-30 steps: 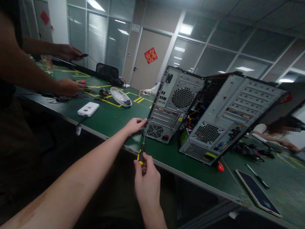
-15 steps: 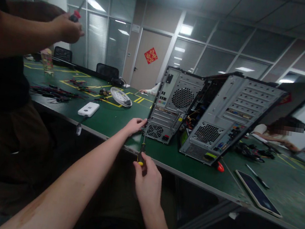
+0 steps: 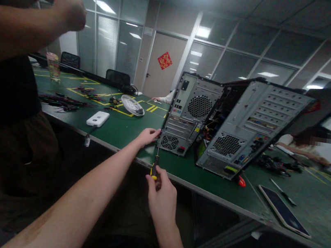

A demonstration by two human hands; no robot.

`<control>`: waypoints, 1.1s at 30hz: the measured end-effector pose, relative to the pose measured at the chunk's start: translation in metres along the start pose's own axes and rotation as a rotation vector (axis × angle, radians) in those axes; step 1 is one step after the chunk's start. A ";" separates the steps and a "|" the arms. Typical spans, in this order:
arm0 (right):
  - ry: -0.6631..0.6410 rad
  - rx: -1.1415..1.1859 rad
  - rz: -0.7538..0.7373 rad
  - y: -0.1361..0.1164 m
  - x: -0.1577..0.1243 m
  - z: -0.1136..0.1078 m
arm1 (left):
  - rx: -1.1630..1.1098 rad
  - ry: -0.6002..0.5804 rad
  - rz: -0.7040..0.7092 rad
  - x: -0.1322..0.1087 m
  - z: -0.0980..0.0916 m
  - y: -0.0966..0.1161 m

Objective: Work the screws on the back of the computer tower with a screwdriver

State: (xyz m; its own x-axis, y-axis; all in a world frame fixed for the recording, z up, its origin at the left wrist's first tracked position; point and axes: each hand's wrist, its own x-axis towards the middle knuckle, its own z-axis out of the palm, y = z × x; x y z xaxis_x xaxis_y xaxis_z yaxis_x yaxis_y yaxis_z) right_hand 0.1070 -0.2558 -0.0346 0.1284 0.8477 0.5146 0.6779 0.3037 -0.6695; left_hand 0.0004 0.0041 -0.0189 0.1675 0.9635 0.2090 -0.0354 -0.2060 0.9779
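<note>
In my right hand (image 3: 163, 188) is a black and yellow screwdriver (image 3: 154, 169), pinched between thumb and fingers at the handle's end. Its thin shaft points up to the lower left rear edge of a silver computer tower (image 3: 197, 89); the contact at the tip is too small to make out. My left hand (image 3: 147, 137) grips that same lower left edge, thumb against it and the other fingers partly hidden. Just right of this tower stands a second, larger computer tower (image 3: 231, 117), its back panel also facing me.
A white power bank (image 3: 98, 119), a white fan grille (image 3: 132, 106) and loose cables (image 3: 63, 102) lie to the left on the green table (image 3: 120, 132). A phone (image 3: 285, 210) and a pen (image 3: 282, 192) lie right. A co-worker's hand (image 3: 70, 12) holds a red-topped tool at upper left.
The co-worker's arm at upper left has risen and moved left with the tool. The view has shifted slightly. My hands keep their places at the tower and screwdriver.
</note>
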 end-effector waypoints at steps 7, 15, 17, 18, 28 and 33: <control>-0.012 0.067 0.040 0.003 0.001 0.001 | 0.003 -0.001 0.004 0.002 0.000 -0.002; 0.004 0.131 -0.078 0.004 -0.002 0.002 | -0.016 0.001 -0.001 0.001 0.000 -0.002; -0.005 0.121 -0.047 0.003 -0.003 0.002 | -0.013 0.006 -0.005 0.001 0.000 -0.002; -0.009 0.117 -0.017 0.002 -0.003 0.002 | -0.011 0.007 -0.003 0.001 0.000 -0.002; 0.001 0.110 0.002 0.001 -0.002 -0.001 | -0.009 -0.005 0.014 0.002 -0.001 -0.004; -0.010 0.086 -0.021 0.001 -0.003 0.000 | -0.008 -0.012 0.025 0.004 -0.001 -0.006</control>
State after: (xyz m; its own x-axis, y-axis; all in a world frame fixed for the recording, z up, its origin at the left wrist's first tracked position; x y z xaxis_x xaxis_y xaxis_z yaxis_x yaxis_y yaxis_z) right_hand 0.1075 -0.2581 -0.0371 0.1069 0.8451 0.5238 0.6154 0.3575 -0.7025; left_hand -0.0001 0.0089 -0.0237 0.1779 0.9559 0.2337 -0.0473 -0.2290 0.9723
